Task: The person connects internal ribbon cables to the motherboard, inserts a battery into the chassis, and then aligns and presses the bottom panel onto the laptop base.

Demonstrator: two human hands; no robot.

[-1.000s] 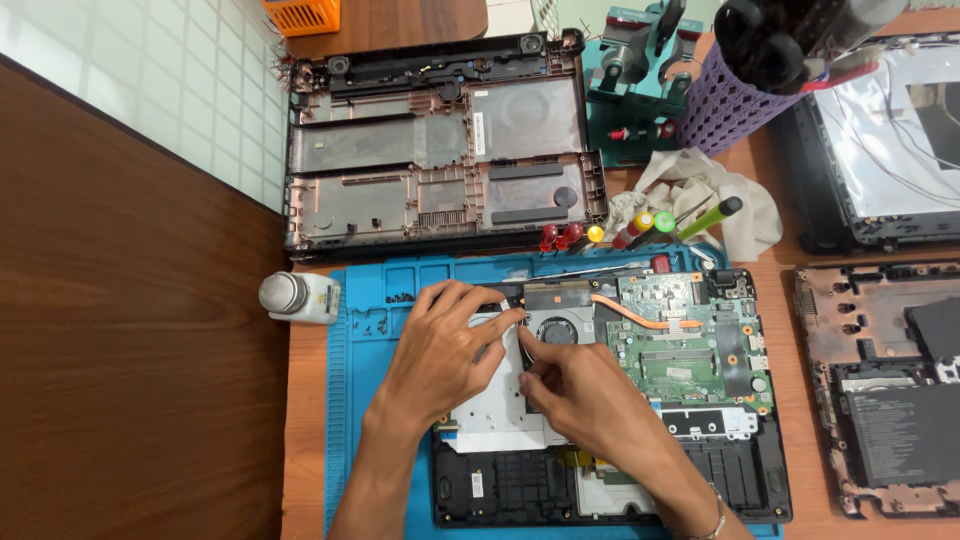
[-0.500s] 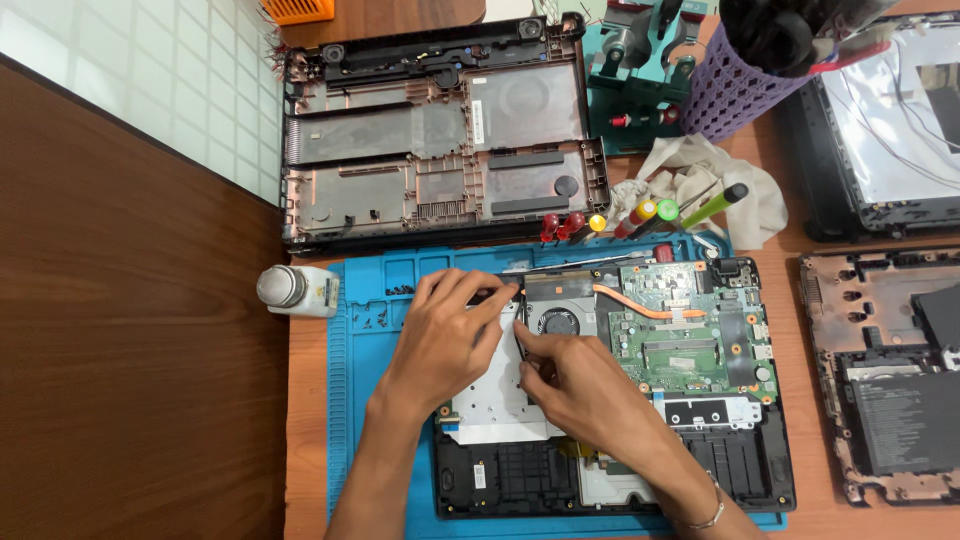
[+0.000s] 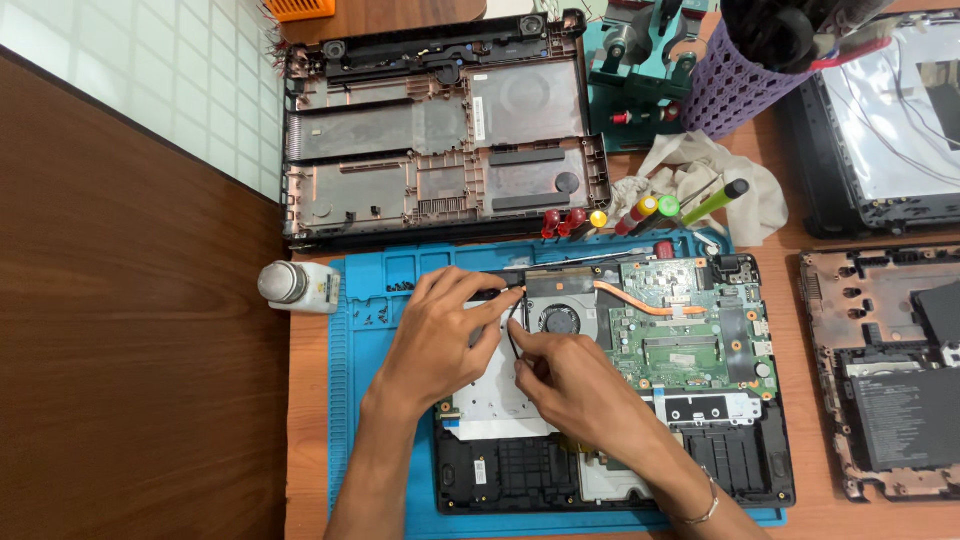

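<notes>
An opened laptop (image 3: 720, 460) lies on a blue work mat (image 3: 360, 400), with its green circuit board (image 3: 690, 330), round cooling fan (image 3: 562, 320) and copper heat pipe exposed. My left hand (image 3: 440, 335) rests on the laptop's upper left corner, fingertips at the frame beside the fan. Just right of it, my right hand (image 3: 565, 385) pinches a thin black cable (image 3: 513, 330) that rises toward the left fingertips. Both hands cover the area left of the fan.
A removed laptop bottom cover (image 3: 440, 140) lies beyond the mat. Several screwdrivers (image 3: 640, 215) and a white cloth (image 3: 690, 175) sit at the mat's far edge. A small white bottle (image 3: 298, 287) stands left. More laptop parts (image 3: 890, 370) lie right, and a purple mesh holder (image 3: 745, 90) stands behind.
Both hands stay at the laptop's upper left corner beside the fan. The view has shifted slightly; the thin black cable now shows between the fingertips.
</notes>
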